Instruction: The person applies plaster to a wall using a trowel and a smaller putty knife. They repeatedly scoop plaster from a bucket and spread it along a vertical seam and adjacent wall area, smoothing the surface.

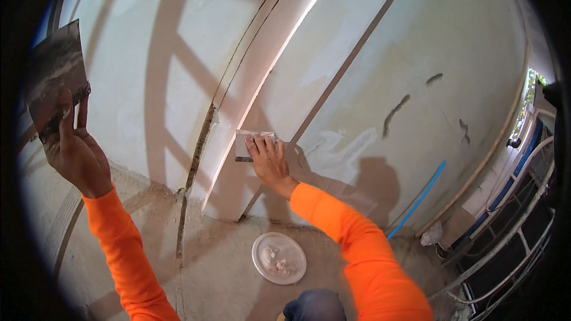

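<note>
My left hand (81,153) is raised at the far left, its fingers closed on a wide putty blade (56,77), a thin flat sheet smeared with dried filler. My right hand (272,163) presses a smaller putty blade (242,147) flat against the wall (333,107), beside the bright edge of a raised strip (262,86). Dark residue lines the lower edge of this smaller blade. Below my right hand, a round white lid (257,255) with pale putty (281,260) on it lies on the floor.
A cracked gap (202,142) runs down the wall to the floor (220,273). A blue tube (419,198) sticks out from the lower wall at right. Metal railings (523,226) stand at the far right. Dark marks (394,116) and a whitish patch (351,148) show on the wall.
</note>
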A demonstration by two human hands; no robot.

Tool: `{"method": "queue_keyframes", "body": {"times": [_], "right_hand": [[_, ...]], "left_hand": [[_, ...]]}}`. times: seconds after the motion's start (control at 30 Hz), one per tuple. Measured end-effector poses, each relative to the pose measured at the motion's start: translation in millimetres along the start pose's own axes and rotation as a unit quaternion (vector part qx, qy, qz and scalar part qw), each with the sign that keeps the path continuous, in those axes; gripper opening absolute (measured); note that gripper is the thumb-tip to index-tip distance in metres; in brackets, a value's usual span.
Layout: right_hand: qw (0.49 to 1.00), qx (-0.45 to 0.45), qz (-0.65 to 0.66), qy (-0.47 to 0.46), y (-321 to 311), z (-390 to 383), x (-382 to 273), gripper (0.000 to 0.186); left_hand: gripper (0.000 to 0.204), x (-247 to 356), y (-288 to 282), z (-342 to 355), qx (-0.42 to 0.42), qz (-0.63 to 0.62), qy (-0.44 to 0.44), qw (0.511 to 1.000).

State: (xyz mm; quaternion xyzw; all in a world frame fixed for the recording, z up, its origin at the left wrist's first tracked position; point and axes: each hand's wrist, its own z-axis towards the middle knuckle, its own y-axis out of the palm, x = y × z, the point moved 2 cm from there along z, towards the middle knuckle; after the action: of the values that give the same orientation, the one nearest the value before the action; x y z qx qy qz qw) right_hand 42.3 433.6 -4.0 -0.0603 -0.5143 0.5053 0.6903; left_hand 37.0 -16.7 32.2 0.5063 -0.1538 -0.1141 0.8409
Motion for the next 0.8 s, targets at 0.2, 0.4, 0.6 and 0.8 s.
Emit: {"method": "queue_keyframes", "body": {"times": [0.2,0.4,0.6,0.8], "right_hand": [[0.963,0.226,-0.051,0.137,-120.9,81.9,173.9,0.060],[0.958,0.209,-0.051,0.187,-185.8,148.9,294.3,0.060],[0.970,0.179,-0.079,0.147,-147.2,152.1,220.2,0.054],[0.981,0.181,-0.059,0.045,-36.2,73.7,106.0,0.062]], "left_hand": [[0.043,-11.4,-6.0,-2.4,-0.004,0.016,-0.002,1.000],[0.038,-30.0,-16.3,-1.2,0.014,-0.010,-0.040,0.999],[0.030,-21.6,-10.5,-2.5,0.022,-0.034,-0.042,0.998],[0.031,-7.6,-5.8,7.3,0.029,-0.017,-0.022,0.999]]}}
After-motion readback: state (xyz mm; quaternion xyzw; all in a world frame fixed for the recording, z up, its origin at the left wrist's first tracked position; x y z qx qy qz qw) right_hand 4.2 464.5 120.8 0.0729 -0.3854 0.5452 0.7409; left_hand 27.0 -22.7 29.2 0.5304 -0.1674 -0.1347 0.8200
